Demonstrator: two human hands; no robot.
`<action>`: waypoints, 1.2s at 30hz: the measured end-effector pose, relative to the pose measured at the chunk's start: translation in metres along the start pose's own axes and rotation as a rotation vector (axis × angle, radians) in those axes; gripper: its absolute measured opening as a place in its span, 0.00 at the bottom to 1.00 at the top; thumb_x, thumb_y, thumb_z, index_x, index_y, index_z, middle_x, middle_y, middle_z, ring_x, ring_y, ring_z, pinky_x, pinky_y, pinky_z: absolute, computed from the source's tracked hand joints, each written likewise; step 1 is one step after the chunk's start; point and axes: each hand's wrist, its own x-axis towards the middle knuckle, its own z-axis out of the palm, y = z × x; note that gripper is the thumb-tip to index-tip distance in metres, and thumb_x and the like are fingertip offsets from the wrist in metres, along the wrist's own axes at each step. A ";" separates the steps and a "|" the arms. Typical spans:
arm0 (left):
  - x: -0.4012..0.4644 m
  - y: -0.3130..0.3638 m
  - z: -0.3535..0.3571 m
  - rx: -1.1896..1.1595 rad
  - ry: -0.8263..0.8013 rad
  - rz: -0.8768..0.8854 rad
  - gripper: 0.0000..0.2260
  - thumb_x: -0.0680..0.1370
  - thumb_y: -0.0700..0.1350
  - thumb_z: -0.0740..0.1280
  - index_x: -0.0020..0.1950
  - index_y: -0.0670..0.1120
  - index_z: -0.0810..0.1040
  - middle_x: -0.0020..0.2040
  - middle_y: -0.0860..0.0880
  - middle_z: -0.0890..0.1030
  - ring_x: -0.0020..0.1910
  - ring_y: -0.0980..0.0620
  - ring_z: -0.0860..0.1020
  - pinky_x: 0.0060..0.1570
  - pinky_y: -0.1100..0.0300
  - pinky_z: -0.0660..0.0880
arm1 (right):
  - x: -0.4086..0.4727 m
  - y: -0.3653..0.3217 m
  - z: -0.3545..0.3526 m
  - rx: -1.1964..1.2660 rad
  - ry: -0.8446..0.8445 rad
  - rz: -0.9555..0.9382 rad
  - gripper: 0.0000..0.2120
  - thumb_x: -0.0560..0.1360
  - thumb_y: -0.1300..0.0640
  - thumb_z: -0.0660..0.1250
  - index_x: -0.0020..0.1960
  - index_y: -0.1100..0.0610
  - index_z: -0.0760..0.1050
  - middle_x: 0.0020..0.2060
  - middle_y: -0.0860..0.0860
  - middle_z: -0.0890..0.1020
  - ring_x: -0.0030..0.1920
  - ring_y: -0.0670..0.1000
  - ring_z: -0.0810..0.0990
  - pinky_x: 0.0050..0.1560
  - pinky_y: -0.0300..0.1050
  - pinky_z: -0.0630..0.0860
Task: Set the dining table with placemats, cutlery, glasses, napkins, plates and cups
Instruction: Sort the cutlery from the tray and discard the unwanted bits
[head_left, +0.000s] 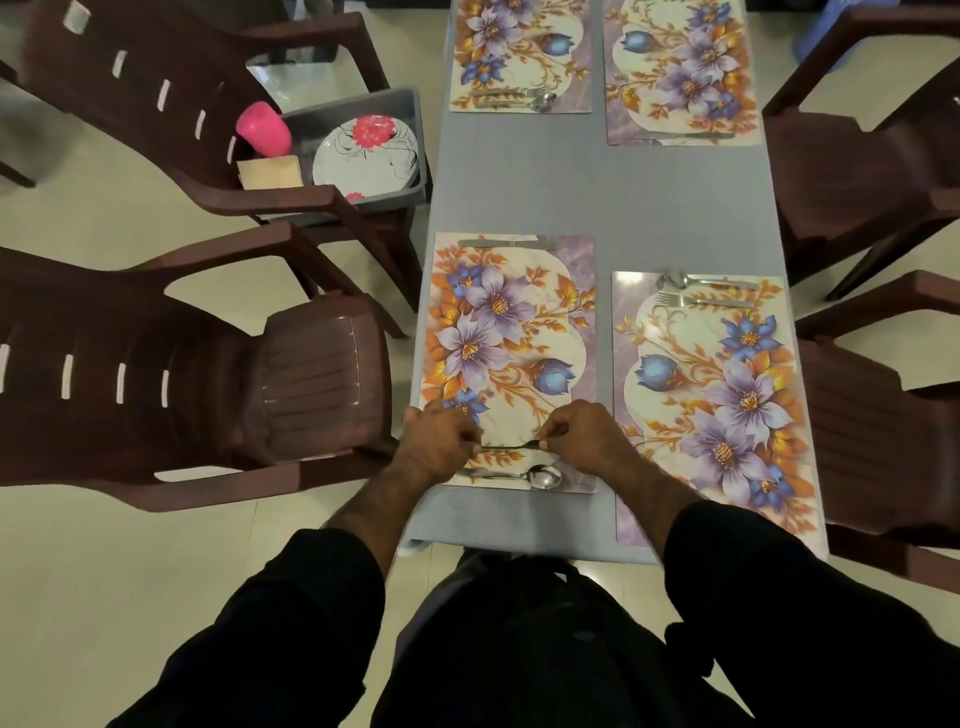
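A person in dark sleeves stands at the near end of a grey dining table, both hands low over the near-left placemat; the left hand and the right hand each have curled fingers pinching one end of a slim piece of cutlery, held level just above the placemat's near edge; whether it is a fork or a knife cannot be told. A spoon lies on the same placemat, just nearer the person than the held piece; a knife lies along its far edge. The near-right placemat, just beside it, carries a second spoon and a fork at its far edge; two more floral placemats, the far-left placemat and the far-right placemat, lie at the table's far end, each with cutlery on its near edge. Left of the table, a grey tray sits on a brown chair; in it are a flower-printed plate, a pink cup and a tan napkin. No readable writing shows.
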 end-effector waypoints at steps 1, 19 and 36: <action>0.000 0.000 0.000 0.003 0.011 -0.007 0.05 0.79 0.53 0.74 0.52 0.56 0.87 0.57 0.59 0.84 0.66 0.51 0.73 0.64 0.46 0.61 | 0.000 0.002 0.000 -0.030 -0.005 0.001 0.03 0.71 0.59 0.80 0.44 0.52 0.88 0.39 0.45 0.85 0.42 0.46 0.83 0.45 0.39 0.77; 0.013 -0.012 -0.011 -0.306 0.010 -0.022 0.08 0.78 0.56 0.74 0.45 0.53 0.85 0.56 0.55 0.88 0.52 0.53 0.82 0.57 0.49 0.80 | 0.002 0.006 -0.006 -0.018 -0.011 0.046 0.03 0.71 0.57 0.78 0.39 0.53 0.86 0.39 0.46 0.85 0.39 0.43 0.81 0.38 0.38 0.72; -0.063 0.081 -0.025 -0.350 0.315 -0.071 0.11 0.75 0.59 0.75 0.41 0.53 0.82 0.41 0.55 0.85 0.43 0.51 0.83 0.49 0.48 0.82 | -0.060 0.007 -0.048 0.096 0.269 -0.272 0.09 0.75 0.54 0.75 0.38 0.55 0.81 0.35 0.49 0.84 0.38 0.52 0.81 0.40 0.44 0.75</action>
